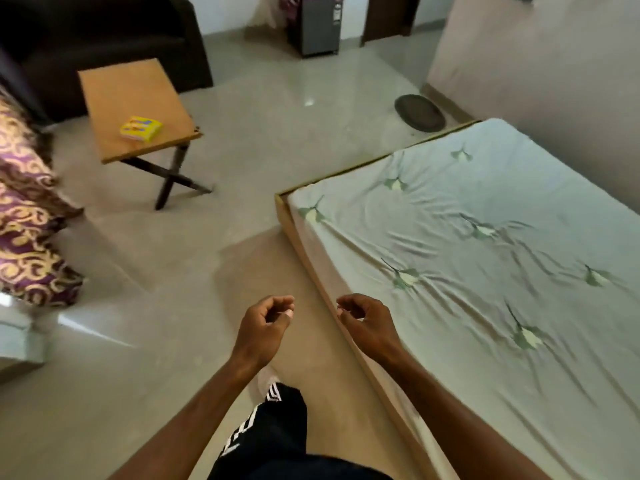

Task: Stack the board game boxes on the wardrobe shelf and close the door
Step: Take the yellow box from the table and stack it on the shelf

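Both hands empty: left hand [265, 325] and right hand [367, 322] hang loosely curled over the floor [242, 109], gripping nothing, apparently free for a pickup. One yellow game box [141, 128] lies flat on the wooden folding table [114, 95], well ahead (wardrobe and shelf not in view). Bed [485, 237] alongside on the right.
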A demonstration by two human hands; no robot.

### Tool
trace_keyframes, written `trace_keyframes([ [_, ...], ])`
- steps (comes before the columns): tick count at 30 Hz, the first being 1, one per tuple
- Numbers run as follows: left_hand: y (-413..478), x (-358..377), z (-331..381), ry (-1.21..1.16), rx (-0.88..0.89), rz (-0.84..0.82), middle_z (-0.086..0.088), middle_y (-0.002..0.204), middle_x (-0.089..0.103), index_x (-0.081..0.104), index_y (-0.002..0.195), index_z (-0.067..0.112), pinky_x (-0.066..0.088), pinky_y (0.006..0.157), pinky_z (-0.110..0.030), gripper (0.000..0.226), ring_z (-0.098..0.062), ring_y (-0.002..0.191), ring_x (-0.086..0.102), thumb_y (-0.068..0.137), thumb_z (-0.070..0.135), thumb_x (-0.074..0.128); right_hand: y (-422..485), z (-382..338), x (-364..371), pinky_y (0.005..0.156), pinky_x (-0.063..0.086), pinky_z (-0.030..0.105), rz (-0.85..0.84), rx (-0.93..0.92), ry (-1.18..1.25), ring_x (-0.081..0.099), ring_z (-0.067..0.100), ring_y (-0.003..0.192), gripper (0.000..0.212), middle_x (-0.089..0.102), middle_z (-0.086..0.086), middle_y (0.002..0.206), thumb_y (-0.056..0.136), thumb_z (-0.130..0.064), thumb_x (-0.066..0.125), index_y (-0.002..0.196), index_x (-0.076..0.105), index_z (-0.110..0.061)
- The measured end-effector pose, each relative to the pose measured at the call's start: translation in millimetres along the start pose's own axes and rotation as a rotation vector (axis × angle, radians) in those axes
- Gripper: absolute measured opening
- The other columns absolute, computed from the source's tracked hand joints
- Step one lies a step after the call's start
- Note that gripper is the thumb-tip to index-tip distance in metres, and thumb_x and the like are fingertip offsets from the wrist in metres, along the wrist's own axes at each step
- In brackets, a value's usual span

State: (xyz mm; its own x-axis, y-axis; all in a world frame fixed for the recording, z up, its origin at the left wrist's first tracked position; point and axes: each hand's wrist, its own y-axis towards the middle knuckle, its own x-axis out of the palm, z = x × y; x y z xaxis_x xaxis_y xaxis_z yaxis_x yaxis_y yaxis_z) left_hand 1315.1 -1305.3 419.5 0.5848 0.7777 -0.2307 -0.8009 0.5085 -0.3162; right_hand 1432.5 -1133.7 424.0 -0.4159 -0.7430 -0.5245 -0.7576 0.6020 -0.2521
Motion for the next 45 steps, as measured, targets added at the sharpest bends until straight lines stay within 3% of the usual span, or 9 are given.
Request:
trace_keyframes([
  [3, 55, -44, 11, -0.009, -0.021, 0.049, 0.004, 0.098, 0.074, 0.069, 0.100, 0.029, 0.056, 0.087, -0.027, 0.021, -0.009, 0.095, 0.069, 0.089, 0.011, 0.065, 65, -47, 31, 0.075, 0.047, 0.009, -0.042, -0.038, -0.040, 0.065, 0.000, 0.086, 0.023, 0.073, -0.006, 0.100, 0.088, -0.024, 0.066, 0.109, 0.072, -0.017],
  [10, 191, -136, 41, -0.045, -0.014, 0.183, 0.006, 0.099, 0.074, 0.069, 0.097, 0.031, 0.057, 0.088, -0.029, 0.024, -0.009, 0.095, 0.069, 0.089, 0.009, 0.065, 210, -144, 94, 0.075, 0.045, 0.007, -0.135, -0.132, -0.049, 0.063, 0.001, 0.093, 0.025, 0.070, -0.006, 0.107, 0.091, -0.023, 0.065, 0.115, 0.069, -0.017],
  [16, 324, -204, 55, -0.044, -0.040, 0.282, 0.006, 0.095, 0.075, 0.070, 0.094, 0.031, 0.057, 0.088, -0.033, 0.024, -0.008, 0.087, 0.069, 0.087, 0.008, 0.067, 358, -213, 145, 0.066, 0.044, -0.001, -0.214, -0.133, -0.021, 0.061, -0.004, 0.086, 0.022, 0.067, -0.008, 0.097, 0.090, -0.019, 0.065, 0.112, 0.069, -0.016],
  [18, 375, -228, 61, -0.054, -0.043, 0.311, 0.005, 0.095, 0.075, 0.071, 0.096, 0.028, 0.057, 0.089, -0.033, 0.022, -0.007, 0.086, 0.069, 0.087, 0.008, 0.066, 416, -234, 163, 0.065, 0.046, 0.002, -0.233, -0.150, -0.017, 0.063, -0.006, 0.083, 0.020, 0.068, -0.013, 0.092, 0.089, -0.021, 0.066, 0.109, 0.071, -0.019],
  [21, 449, -264, 77, -0.070, -0.075, 0.374, 0.006, 0.096, 0.075, 0.071, 0.097, 0.030, 0.057, 0.090, -0.035, 0.018, -0.011, 0.090, 0.070, 0.083, 0.018, 0.067, 498, -272, 186, 0.077, 0.050, 0.012, -0.312, -0.162, -0.038, 0.065, -0.006, 0.087, 0.020, 0.070, -0.017, 0.092, 0.088, -0.029, 0.066, 0.107, 0.071, -0.027],
  [30, 614, -375, 119, -0.083, -0.120, 0.533, 0.003, 0.101, 0.072, 0.070, 0.108, 0.017, 0.056, 0.088, -0.028, 0.022, -0.011, 0.095, 0.068, 0.091, 0.007, 0.063, 688, -403, 264, 0.081, 0.051, 0.018, -0.446, -0.245, -0.073, 0.067, 0.005, 0.089, 0.021, 0.071, -0.008, 0.097, 0.088, -0.022, 0.067, 0.109, 0.071, -0.019],
  [35, 709, -454, 108, -0.122, -0.141, 0.571, 0.002, 0.095, 0.073, 0.070, 0.096, 0.027, 0.055, 0.085, -0.031, 0.026, -0.010, 0.087, 0.068, 0.088, 0.003, 0.064, 787, -458, 337, 0.082, 0.052, 0.023, -0.469, -0.270, -0.110, 0.067, 0.009, 0.087, 0.020, 0.073, -0.004, 0.095, 0.086, -0.023, 0.069, 0.105, 0.073, -0.017],
  [41, 838, -558, 68, -0.058, -0.259, 0.585, 0.001, 0.094, 0.073, 0.068, 0.092, 0.030, 0.053, 0.082, -0.031, 0.025, -0.017, 0.090, 0.067, 0.088, 0.005, 0.064, 906, -498, 460, 0.081, 0.053, 0.025, -0.511, -0.163, -0.134, 0.068, 0.011, 0.085, 0.017, 0.072, -0.004, 0.088, 0.084, -0.023, 0.070, 0.100, 0.073, -0.016],
  [45, 929, -625, 39, 0.052, -0.402, 0.514, 0.004, 0.088, 0.070, 0.070, 0.096, 0.020, 0.045, 0.069, -0.022, 0.011, -0.015, 0.083, 0.065, 0.091, 0.013, 0.062, 982, -511, 548, 0.078, 0.053, 0.031, -0.526, 0.011, -0.157, 0.068, 0.018, 0.080, 0.009, 0.071, 0.000, 0.081, 0.082, -0.019, 0.069, 0.089, 0.072, -0.014],
])
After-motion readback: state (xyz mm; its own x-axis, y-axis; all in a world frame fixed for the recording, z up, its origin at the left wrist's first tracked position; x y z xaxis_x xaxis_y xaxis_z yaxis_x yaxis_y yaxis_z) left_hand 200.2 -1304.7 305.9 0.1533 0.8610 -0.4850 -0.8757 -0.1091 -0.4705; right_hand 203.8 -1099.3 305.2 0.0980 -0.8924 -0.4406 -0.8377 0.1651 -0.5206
